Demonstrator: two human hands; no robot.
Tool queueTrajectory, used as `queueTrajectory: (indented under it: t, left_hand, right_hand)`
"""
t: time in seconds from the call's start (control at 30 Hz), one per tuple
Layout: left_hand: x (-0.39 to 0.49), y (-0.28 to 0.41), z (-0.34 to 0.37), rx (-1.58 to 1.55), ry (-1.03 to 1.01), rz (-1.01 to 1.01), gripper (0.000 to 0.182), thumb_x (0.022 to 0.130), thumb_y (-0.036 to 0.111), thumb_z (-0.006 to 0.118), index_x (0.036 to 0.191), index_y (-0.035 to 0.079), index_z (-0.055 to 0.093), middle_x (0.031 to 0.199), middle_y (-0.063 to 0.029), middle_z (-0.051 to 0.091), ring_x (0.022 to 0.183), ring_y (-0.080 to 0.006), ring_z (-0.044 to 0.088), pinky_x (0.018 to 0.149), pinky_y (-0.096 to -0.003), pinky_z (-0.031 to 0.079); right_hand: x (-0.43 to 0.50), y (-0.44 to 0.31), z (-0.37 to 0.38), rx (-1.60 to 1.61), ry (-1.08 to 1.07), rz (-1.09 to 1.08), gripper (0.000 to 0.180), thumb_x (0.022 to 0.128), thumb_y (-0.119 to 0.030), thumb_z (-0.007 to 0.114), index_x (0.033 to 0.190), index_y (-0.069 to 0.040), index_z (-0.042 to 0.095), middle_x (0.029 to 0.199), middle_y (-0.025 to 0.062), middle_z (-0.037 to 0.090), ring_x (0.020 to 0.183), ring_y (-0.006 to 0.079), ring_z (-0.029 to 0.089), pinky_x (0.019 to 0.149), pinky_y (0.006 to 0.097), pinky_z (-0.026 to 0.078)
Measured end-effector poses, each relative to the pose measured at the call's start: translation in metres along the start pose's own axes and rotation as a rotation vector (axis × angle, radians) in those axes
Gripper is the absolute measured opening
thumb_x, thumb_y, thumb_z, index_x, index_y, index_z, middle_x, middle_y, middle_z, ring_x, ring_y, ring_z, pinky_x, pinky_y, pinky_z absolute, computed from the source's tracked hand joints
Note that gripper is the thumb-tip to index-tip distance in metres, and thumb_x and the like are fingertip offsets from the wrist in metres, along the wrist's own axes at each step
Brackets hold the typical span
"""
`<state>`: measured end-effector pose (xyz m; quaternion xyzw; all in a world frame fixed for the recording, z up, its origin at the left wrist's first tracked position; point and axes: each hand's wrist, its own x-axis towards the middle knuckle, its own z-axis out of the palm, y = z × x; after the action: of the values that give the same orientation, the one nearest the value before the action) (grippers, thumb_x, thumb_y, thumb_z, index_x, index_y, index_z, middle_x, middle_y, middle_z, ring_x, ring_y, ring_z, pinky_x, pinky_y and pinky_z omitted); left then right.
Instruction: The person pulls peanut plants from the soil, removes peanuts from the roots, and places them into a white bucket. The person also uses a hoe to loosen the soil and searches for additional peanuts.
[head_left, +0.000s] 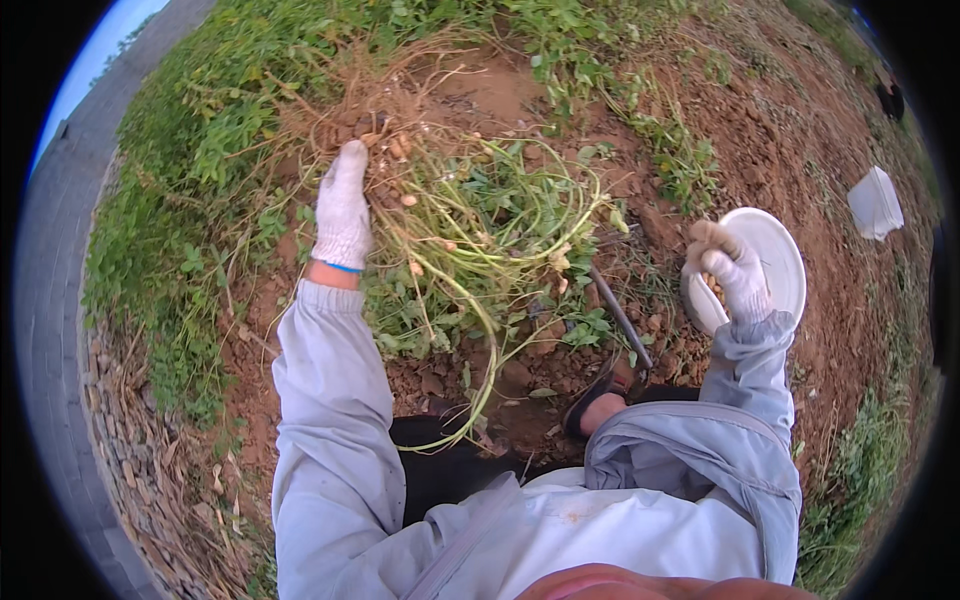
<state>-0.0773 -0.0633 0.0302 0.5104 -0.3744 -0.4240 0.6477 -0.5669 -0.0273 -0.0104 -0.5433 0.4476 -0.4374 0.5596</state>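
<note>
My left hand (346, 206), in a white knit glove, grips an uprooted peanut plant near its root end. Brown roots and several peanut pods (400, 145) show just beyond the fingers, and green stems (517, 259) trail to the right and down. Over the opening of a white plastic bucket (703, 306) is my right hand (727, 266), gloved too, its soiled fingers curled; whether they hold anything does not show. Peanuts (714, 287) lie inside the bucket. A round white lid or rim (780, 259) shows behind that hand.
A dark tool handle (621, 315) slants over the soil beside my shod foot (600, 409). Leafy peanut plants (187, 187) grow at the left, with a stone edging (131, 457) and paved road (56, 300) beyond. A white container (876, 204) stands on the soil at the right.
</note>
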Motion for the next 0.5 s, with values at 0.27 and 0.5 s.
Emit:
queueTrajectory:
  t: [0.27, 0.5]
  left_hand:
    - [-0.016, 0.0, -0.021, -0.015, -0.076, 0.022, 0.036, 0.102, 0.036, 0.058, 0.12, 0.005, 0.065, 0.108, -0.0072, 0.07, 0.091, -0.0175, 0.07, 0.081, -0.0311, 0.059]
    - [-0.026, -0.012, -0.003, 0.044, 0.025, 0.055, 0.056, 0.086, 0.048, 0.076, 0.11, -0.001, 0.067, 0.107, -0.0056, 0.065, 0.101, -0.0154, 0.056, 0.094, -0.0316, 0.042]
  right_hand:
    - [0.03, -0.042, 0.186, -0.502, -0.431, -0.563, 0.028, 0.091, -0.017, 0.069, 0.116, -0.004, 0.07, 0.103, 0.0109, 0.071, 0.093, 0.0236, 0.069, 0.083, 0.0339, 0.054]
    - [0.075, -0.041, 0.28, -0.759, -0.139, -0.59, 0.017, 0.08, -0.021, 0.075, 0.093, -0.012, 0.068, 0.092, 0.0106, 0.064, 0.087, 0.0316, 0.066, 0.075, 0.0422, 0.054]
